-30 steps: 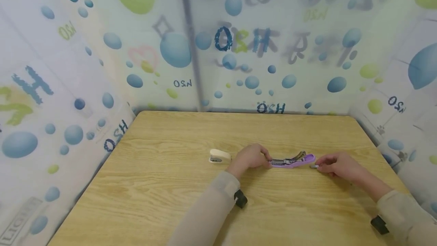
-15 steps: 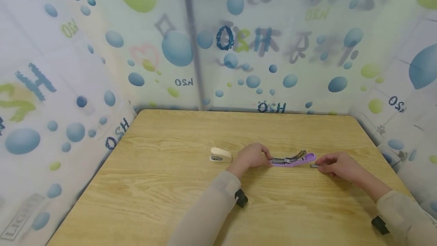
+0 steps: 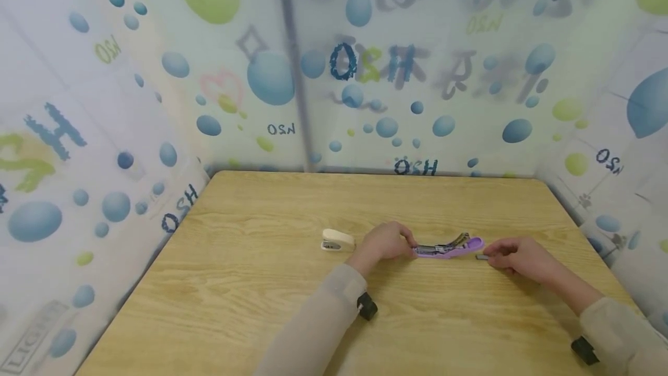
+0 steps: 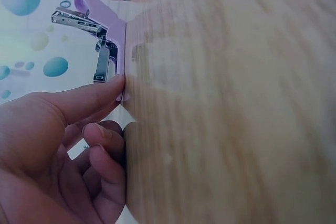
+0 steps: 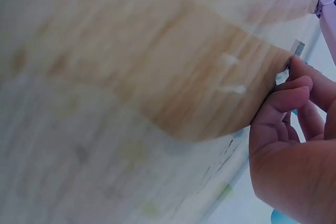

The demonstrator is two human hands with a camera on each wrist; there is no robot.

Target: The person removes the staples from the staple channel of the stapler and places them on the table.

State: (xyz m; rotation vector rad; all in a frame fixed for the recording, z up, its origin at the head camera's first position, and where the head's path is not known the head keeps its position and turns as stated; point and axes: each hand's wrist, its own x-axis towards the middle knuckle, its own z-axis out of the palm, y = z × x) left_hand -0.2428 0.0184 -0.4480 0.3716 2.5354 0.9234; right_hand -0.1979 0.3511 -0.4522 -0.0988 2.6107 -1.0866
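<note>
A purple stapler (image 3: 450, 251) lies opened out on the wooden table, its metal part tilted up. My left hand (image 3: 387, 241) pinches its left end; the left wrist view shows the thumb and a finger of that hand (image 4: 63, 145) at the end of the purple base (image 4: 121, 51). My right hand (image 3: 519, 257), just right of the stapler, pinches a small grey staple strip (image 3: 482, 257) at the tabletop. In the right wrist view the strip (image 5: 297, 48) sticks out past the fingertips of the right hand (image 5: 294, 140), apart from the stapler.
A small cream stapler (image 3: 338, 240) stands on the table left of my left hand. The wooden table (image 3: 219, 283) reaches back to a patterned curtain (image 3: 235, 103), which also hangs along both sides.
Both hands keep their grips, and the purple stapler stays in place. The strip at my right fingertips has shifted very slightly; otherwise the view itself has moved a little.
</note>
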